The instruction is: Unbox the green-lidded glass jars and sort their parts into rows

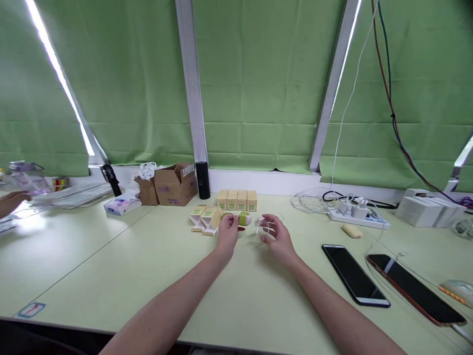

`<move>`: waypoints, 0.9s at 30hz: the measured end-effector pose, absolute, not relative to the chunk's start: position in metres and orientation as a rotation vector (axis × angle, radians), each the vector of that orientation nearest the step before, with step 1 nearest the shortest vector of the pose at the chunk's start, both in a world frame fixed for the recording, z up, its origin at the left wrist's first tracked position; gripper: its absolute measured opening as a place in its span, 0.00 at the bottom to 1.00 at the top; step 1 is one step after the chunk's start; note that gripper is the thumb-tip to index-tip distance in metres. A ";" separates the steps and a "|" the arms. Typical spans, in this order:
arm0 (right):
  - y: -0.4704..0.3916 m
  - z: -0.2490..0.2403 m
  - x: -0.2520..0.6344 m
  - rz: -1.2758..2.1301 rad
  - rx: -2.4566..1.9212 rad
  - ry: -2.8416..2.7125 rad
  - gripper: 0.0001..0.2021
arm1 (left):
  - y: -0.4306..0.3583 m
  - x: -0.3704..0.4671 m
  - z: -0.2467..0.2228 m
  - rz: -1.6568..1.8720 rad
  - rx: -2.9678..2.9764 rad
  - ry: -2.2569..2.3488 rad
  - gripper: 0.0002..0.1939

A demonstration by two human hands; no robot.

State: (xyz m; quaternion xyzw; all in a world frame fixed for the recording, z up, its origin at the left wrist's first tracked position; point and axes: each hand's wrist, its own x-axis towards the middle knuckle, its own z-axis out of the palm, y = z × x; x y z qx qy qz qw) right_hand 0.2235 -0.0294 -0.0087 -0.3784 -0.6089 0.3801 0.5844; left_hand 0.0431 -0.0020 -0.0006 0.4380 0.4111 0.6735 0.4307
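My left hand [229, 231] is closed around a small green-and-white cylindrical item [244, 218], its white end pointing right. Facing it a short way off, my right hand [279, 239] has its fingers curled round a clear, cup-like piece [259, 227]. The two pieces are apart, held low over the table. Just left of my left hand lie small tan cartons [205, 218] with green labels, their flaps open. Behind my hands stands a row of several closed cartons [237, 200] of the same kind.
A cardboard box [176, 185], a black cylinder [202, 180] and a tissue pack [122, 203] stand back left. On the right are a power strip [359, 218] with cables, two phones [355, 273] and white boxes [424, 209]. Another person's hand [14, 203] shows far left.
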 end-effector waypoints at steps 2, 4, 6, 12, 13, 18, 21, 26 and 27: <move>-0.027 -0.009 0.227 0.834 -0.887 -1.441 0.26 | 0.001 0.041 -0.004 1.667 1.029 1.037 0.16; -0.021 -0.006 0.235 0.749 -0.916 -1.443 0.24 | 0.003 0.039 -0.008 1.647 0.974 1.044 0.14; -0.011 -0.002 0.249 0.605 -1.012 -1.416 0.24 | 0.005 0.037 -0.010 1.629 0.930 1.047 0.14; 0.032 0.012 0.303 0.352 -1.342 -1.356 0.26 | 0.005 0.037 -0.011 1.611 0.867 1.035 0.13; 0.038 0.012 0.312 0.329 -1.426 -1.399 0.26 | 0.005 0.037 -0.011 1.608 0.863 1.033 0.13; 0.055 0.004 0.335 0.309 -1.600 -1.546 0.24 | 0.001 0.040 -0.008 1.591 0.851 1.023 0.12; 0.060 -0.004 0.335 0.335 -1.643 -1.588 0.23 | -0.001 0.041 -0.005 1.576 0.844 1.015 0.11; 0.061 -0.010 0.326 0.328 -1.668 -1.614 0.26 | -0.006 0.043 0.000 1.547 0.835 0.993 0.07; 0.060 -0.010 0.324 0.315 -1.666 -1.618 0.28 | -0.007 0.043 0.001 1.538 0.835 0.989 0.07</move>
